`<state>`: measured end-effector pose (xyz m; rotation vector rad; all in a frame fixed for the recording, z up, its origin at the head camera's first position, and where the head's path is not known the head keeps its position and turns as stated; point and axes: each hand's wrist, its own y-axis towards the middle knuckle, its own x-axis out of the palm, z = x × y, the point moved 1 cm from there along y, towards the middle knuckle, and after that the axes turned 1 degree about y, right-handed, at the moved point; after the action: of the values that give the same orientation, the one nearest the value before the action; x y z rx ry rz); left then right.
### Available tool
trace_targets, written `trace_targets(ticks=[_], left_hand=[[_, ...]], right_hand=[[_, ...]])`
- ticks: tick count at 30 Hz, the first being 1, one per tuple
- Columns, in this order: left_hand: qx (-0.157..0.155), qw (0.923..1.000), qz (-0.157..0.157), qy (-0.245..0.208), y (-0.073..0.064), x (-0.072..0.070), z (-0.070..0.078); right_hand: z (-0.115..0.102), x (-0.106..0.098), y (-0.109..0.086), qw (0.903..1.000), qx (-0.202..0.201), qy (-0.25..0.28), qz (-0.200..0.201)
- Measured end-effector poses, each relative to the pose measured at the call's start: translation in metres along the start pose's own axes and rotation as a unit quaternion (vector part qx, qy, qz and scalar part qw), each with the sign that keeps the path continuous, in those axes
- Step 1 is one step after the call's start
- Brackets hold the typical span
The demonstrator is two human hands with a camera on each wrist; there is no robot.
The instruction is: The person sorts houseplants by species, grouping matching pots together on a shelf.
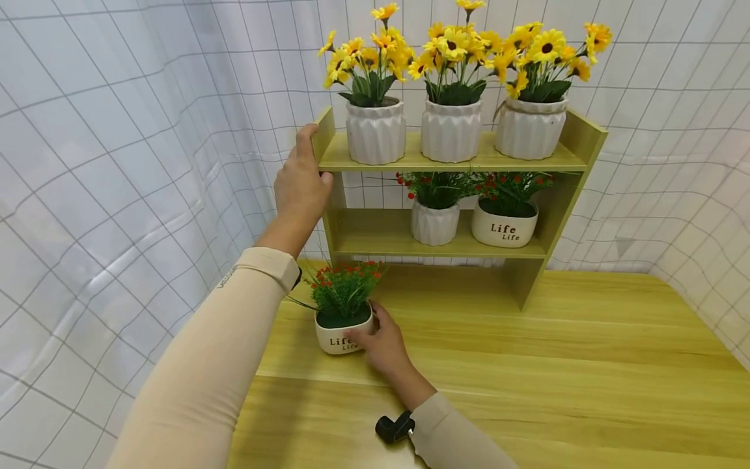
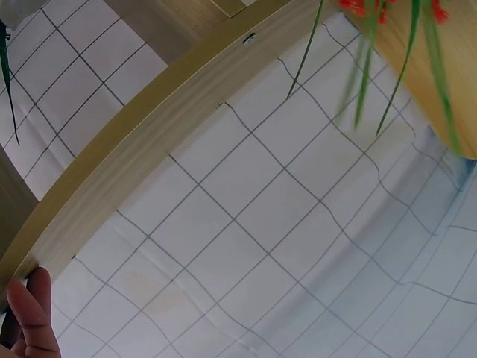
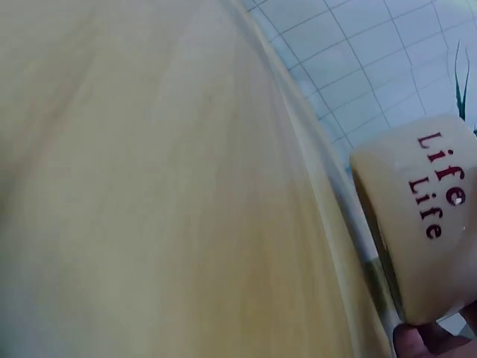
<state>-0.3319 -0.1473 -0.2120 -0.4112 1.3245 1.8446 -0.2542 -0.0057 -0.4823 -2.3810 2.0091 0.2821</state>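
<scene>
My left hand (image 1: 301, 182) grips the upper left side panel of a small wooden shelf (image 1: 375, 231), thumb at its front edge. In the left wrist view, its fingers (image 2: 39, 306) lie against the panel's edge (image 2: 149, 149). Low in front of the shelf's left side, my right hand (image 1: 385, 342) holds a white oval flowerpot (image 1: 329, 337) by its right end, thumb across the front. "Life Life" is printed on the pot, and green grass with small red flowers (image 1: 340, 286) fills it. The right wrist view shows the pot's lettered side (image 3: 417, 257) and fingertips (image 3: 428, 341) at its lower edge.
Three ribbed white pots (image 1: 376, 133) of yellow flowers stand on the top board. On the middle board are a ribbed pot (image 1: 435, 225) and another "Life" pot (image 1: 505, 228), both with red flowers. The shelf stands on a wooden table (image 1: 586, 365) before a white gridded curtain (image 1: 117, 98).
</scene>
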Motion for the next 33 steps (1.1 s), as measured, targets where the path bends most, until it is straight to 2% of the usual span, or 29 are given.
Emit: trace_targets(ticks=[8, 16, 20, 26, 33], left_hand=[[0.001, 1.0000, -0.001, 0.002, 0.001, -0.002, -0.001], [0.010, 0.9999, 0.003, -0.003, 0.001, -0.001, -0.002], [0.010, 0.9999, 0.001, -0.002, 0.001, -0.002, -0.002], [0.009, 0.9999, -0.006, -0.002, 0.001, -0.001, -0.002], [0.006, 0.9999, -0.011, -0.005, 0.001, -0.001, -0.001]], right_hand=[[-0.020, -0.027, -0.013, 0.9989, -0.019, 0.042, -0.009], [-0.052, -0.056, -0.021, 0.9962, -0.067, 0.052, 0.016], [-0.066, -0.068, -0.022, 0.9957, -0.070, 0.053, 0.028], [-0.084, -0.082, -0.014, 0.9943, -0.085, 0.038, 0.052], [-0.103, -0.090, 0.006, 0.9906, -0.111, 0.005, 0.079]])
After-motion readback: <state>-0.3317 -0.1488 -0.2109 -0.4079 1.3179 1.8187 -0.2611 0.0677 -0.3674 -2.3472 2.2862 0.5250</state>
